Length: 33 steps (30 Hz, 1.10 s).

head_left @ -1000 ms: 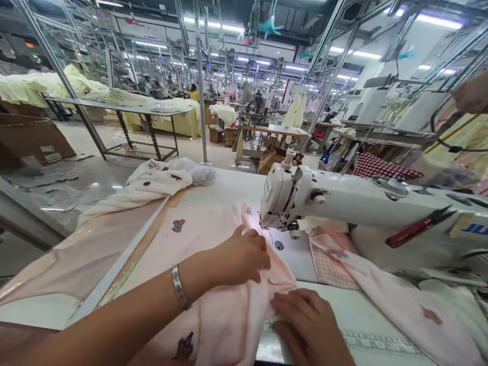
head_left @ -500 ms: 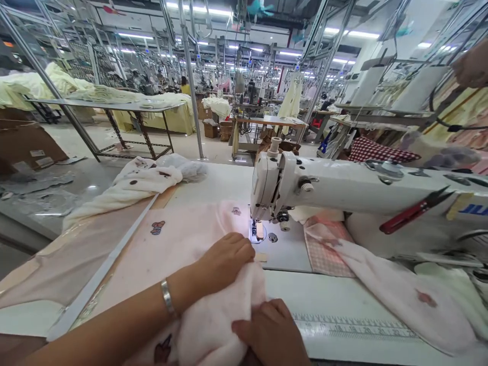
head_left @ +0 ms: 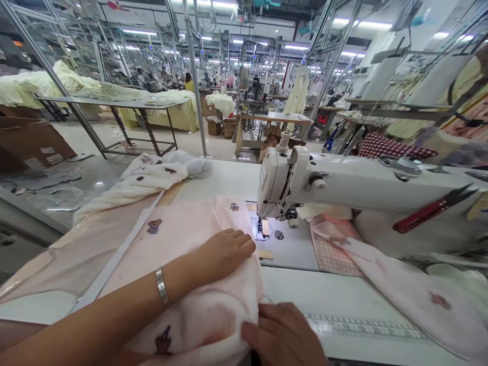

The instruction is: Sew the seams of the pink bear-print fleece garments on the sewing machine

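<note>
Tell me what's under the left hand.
The left hand rests on pale pink fabric, with an embroidered motif beyond it. Whatever lies beneath is covered and cannot be seen.

The room is bright. Long white ceiling lights (head_left: 139, 31) make glare spots on the shiny grey floor (head_left: 97, 187). Tall silver poles (head_left: 194, 76) bend near the edges, far things look soft, and the pink cloth (head_left: 206, 254) has faint shadows.

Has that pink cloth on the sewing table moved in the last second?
Yes: the pink cloth has slid left, away from the presser foot, and the needle plate it partly covered earlier now shows.
</note>
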### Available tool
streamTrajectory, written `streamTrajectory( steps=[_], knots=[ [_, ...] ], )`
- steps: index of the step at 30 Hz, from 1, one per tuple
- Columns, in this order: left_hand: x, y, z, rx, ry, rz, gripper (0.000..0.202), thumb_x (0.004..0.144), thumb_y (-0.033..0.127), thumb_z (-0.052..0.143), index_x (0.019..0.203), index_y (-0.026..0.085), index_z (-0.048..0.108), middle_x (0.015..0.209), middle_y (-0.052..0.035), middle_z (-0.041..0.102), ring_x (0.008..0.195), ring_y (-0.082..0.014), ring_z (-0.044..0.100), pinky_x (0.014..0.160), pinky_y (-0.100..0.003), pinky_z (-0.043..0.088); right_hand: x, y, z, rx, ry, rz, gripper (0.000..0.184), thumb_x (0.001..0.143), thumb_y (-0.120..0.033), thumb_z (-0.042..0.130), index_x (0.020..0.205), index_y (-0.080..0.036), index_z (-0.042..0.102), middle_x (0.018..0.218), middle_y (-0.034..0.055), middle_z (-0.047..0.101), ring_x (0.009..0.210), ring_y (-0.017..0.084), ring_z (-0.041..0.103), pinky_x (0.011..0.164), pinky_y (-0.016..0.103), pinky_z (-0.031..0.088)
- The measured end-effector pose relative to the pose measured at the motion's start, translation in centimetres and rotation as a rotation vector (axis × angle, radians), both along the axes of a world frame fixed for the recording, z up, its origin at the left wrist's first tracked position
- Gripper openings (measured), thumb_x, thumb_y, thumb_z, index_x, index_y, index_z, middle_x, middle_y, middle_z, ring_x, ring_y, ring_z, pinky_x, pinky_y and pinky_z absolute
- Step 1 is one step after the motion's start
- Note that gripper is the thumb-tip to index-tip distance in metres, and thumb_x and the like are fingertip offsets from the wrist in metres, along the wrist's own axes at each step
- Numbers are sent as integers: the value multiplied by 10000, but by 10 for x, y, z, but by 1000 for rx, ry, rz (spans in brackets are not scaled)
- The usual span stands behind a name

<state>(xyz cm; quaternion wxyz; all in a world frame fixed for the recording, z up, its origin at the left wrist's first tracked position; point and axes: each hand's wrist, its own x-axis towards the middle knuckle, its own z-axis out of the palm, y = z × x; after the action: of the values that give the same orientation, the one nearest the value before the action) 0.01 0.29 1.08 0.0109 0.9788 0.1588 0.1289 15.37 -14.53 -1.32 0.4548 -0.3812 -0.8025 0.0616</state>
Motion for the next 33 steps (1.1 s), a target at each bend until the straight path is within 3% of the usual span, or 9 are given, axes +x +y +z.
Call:
streamTrajectory(
  steps=[4, 6, 9, 15, 19, 24, 28, 31, 33],
  knots=[
    [6, 8, 18, -139, 44, 71, 62, 869, 131, 493, 899, 160, 540, 837, -24, 612, 771, -184, 538, 691, -302, 389, 16, 12, 17, 183, -268, -147, 134, 868, -143, 467, 852, -172, 596, 575, -3, 572, 573, 128, 506, 537, 260, 381],
    [11, 12, 24, -252, 60, 95, 88, 864, 172, 536, 948, 175, 564, 894, -15, 634, 829, -182, 559, 746, -305, 389, 18, 13, 15, 166, -314, -122, 149, 865, -135, 449, 845, -168, 593, 545, -10, 541, 561, 129, 484, 531, 263, 362],
    [19, 14, 25, -314, 87, 93, 92, 880, 203, 523, 831, 179, 597, 836, 4, 638, 790, -161, 566, 754, -292, 391, 21, 11, 7, 167, -336, -79, 166, 865, -108, 451, 824, -170, 599, 599, -5, 603, 632, 135, 545, 593, 270, 401],
    [29, 14, 11, -321, 70, 153, 127, 904, 192, 465, 828, 158, 562, 840, -11, 620, 797, -159, 553, 717, -277, 398, 39, 13, 5, 124, -393, -86, 249, 895, -105, 368, 819, -183, 591, 859, 57, 679, 1048, 198, 560, 801, 322, 438],
    [33, 15, 8, -292, 92, 163, 138, 885, 175, 481, 765, 169, 548, 757, 13, 601, 704, -141, 541, 671, -273, 391, 42, 15, -2, 20, -367, -41, 250, 874, -97, 350, 798, -188, 570, 761, 54, 651, 993, 188, 580, 771, 310, 458],
    [44, -1, 10, -132, 97, 273, 113, 859, 104, 461, 825, 144, 560, 895, -78, 567, 863, -245, 507, 751, -389, 379, 36, 12, -8, 111, -337, -98, 283, 905, -133, 335, 777, -209, 576, 790, 18, 671, 1002, 163, 575, 933, 334, 368],
    [42, -23, 3, -112, 135, 317, 187, 843, 34, 405, 851, 130, 566, 853, -76, 580, 778, -215, 518, 696, -347, 426, 37, 13, -5, 102, -330, -82, 317, 927, -145, 303, 794, -216, 582, 750, -1, 662, 968, 139, 586, 974, 325, 316],
    [25, -32, -4, -158, 85, 306, 191, 878, 110, 410, 979, 139, 570, 1047, -85, 589, 958, -226, 527, 866, -400, 417, 39, 18, -1, 78, -336, -57, 312, 932, -138, 303, 835, -208, 591, 707, -15, 645, 857, 122, 605, 983, 326, 299],
    [13, -29, -7, -211, 30, 244, 270, 907, 194, 413, 1159, 180, 508, 1271, -70, 495, 1184, -239, 421, 1023, -455, 297, 40, 23, 1, 62, -347, -44, 291, 925, -125, 318, 875, -207, 593, 709, -19, 644, 810, 115, 604, 972, 329, 311]
  ],
)
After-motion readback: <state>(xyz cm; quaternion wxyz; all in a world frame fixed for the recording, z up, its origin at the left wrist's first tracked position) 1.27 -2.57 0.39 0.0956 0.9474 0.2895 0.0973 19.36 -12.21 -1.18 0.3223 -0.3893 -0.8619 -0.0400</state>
